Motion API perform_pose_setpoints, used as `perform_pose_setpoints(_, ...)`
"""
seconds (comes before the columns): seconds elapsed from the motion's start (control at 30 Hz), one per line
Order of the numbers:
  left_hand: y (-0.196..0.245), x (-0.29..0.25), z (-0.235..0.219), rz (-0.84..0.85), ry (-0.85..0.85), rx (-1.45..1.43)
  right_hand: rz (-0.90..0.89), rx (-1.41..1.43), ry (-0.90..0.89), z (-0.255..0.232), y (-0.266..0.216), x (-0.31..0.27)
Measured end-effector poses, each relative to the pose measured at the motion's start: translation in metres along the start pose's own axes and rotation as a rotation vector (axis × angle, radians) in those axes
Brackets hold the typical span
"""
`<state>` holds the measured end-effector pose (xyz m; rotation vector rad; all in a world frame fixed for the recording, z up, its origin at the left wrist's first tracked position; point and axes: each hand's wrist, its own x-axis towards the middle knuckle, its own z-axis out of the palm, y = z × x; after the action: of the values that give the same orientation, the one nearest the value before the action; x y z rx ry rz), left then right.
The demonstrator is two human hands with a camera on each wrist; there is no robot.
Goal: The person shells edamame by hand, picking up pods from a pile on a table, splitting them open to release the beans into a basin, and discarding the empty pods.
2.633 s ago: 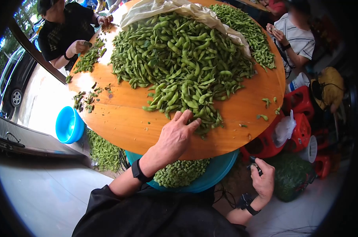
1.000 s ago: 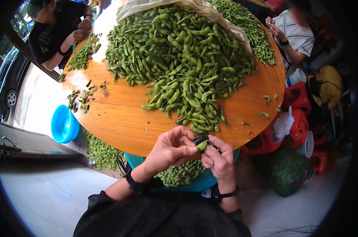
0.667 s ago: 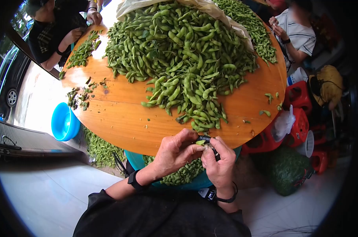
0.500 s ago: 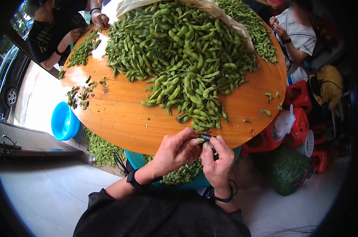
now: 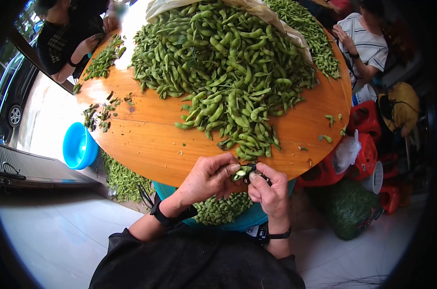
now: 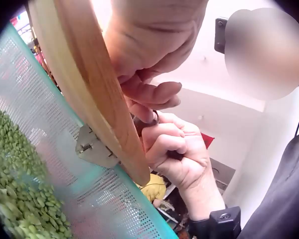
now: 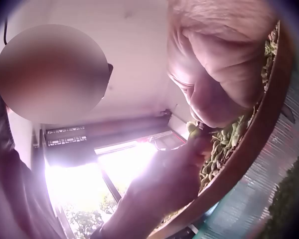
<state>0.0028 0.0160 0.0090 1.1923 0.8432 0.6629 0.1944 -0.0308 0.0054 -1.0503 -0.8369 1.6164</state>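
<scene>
L hand [image 5: 206,178] pinches pod [image 5: 239,174], R hand [image 5: 271,190] curled round blk tool [image 5: 251,166] (tips close together)

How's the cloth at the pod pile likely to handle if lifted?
Likely floppy: the cloth lies in loose folds. Probably light by itself, since it looks thin, but pods crowd its edge, so lifting may send some sliding.

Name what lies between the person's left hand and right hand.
The head view shows an opened green pod, pinched by the left hand, and a small dark item at the right hand.
</scene>
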Motion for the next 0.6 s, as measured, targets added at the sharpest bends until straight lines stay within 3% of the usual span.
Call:
perform_pose_setpoints(0.13, -0.001, 0.0, 0.001, -0.088, -0.015, -0.171, 0.035, -0.028, 0.017, 0.0, -0.002, 0.001)
perform_pose_setpoints(0.2, -0.002, -0.001, 0.005, -0.1, 0.002, -0.282, -0.066, -0.3, 0.108, 0.004, -0.005, 0.002)
perform_pose_setpoints(0.23, -0.005, -0.002, 0.005, -0.1, 0.002, -0.283, -0.066, -0.3, 0.109, 0.006, -0.003, 0.002)
perform_pose_setpoints(0.3, -0.012, -0.002, 0.005, 0.028, -0.043, -0.2, -0.315, -0.637, 0.202, 0.008, 0.002, 0.003)
perform_pose_setpoints(0.43, -0.016, -0.004, 0.004, 0.035, -0.061, -0.247, -0.425, -0.752, 0.191, 0.012, -0.004, -0.001)
perform_pose_setpoints(0.53, -0.006, -0.006, -0.008, -0.05, -0.176, -0.37, 0.082, -0.18, 0.043, 0.001, -0.013, -0.006)
perform_pose_setpoints(0.6, -0.009, -0.008, -0.011, -0.089, -0.216, -0.419, 0.095, -0.149, -0.024, -0.008, -0.017, -0.005)
